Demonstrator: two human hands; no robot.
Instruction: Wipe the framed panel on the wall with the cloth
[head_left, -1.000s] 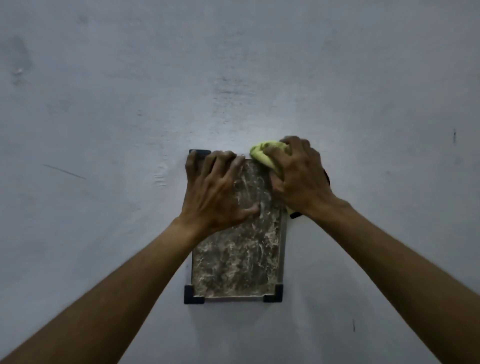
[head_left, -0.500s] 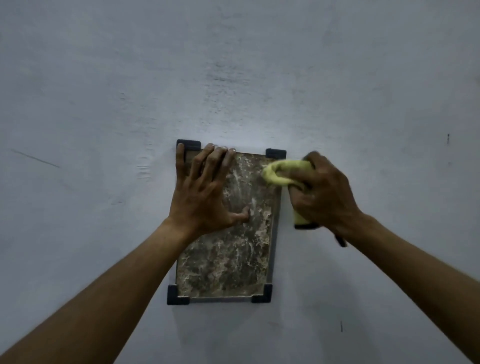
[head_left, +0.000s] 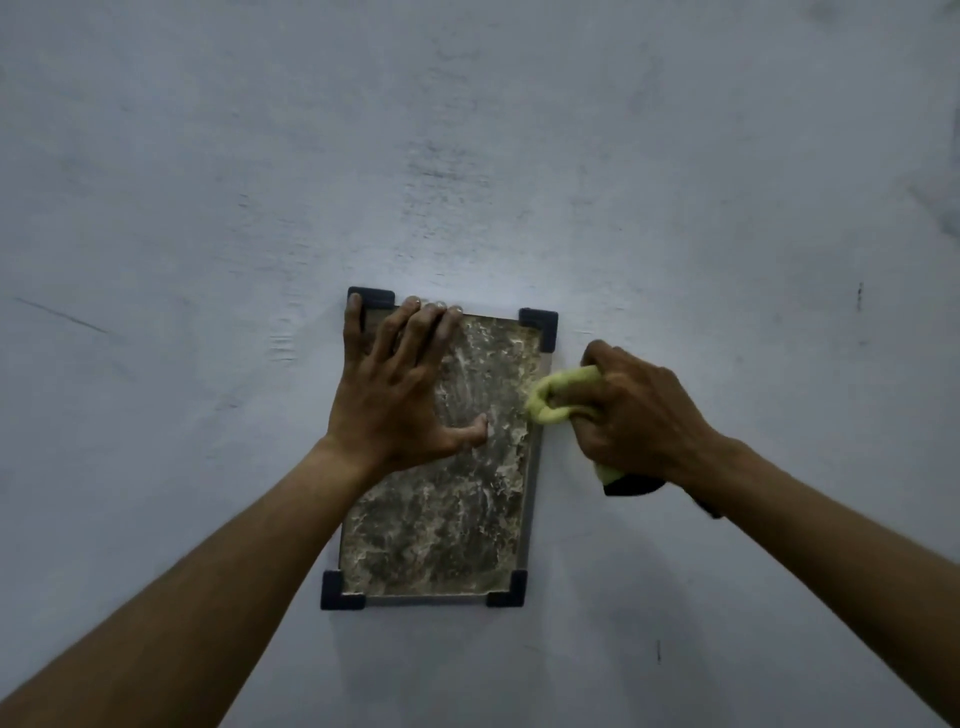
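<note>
A framed panel (head_left: 441, 499) hangs on a pale grey wall (head_left: 519, 156), a tall rectangle with a mottled, streaky grey-brown face and a black corner piece (head_left: 540, 325) at each of its four corners. The left hand (head_left: 400, 395) lies flat on the upper left part of the panel, fingers straight and loosely spread: the fingertips (head_left: 426, 306) reach the top edge, the little finger runs up to the top left corner piece, and the thumb points sideways across the middle of the face. The right hand (head_left: 644, 415) sits just beside the panel's right edge, about halfway between the top right corner and the middle of that side, over the bare wall. Its fingers are curled tightly round a bunched yellow-green cloth (head_left: 556, 400). A fold of the cloth sticks out from the hand toward the left and touches the right rim of the panel. More of the cloth shows under the heel of that hand, where a dark edge also peeks out. Both forearms reach up from the bottom corners of the view.
</note>
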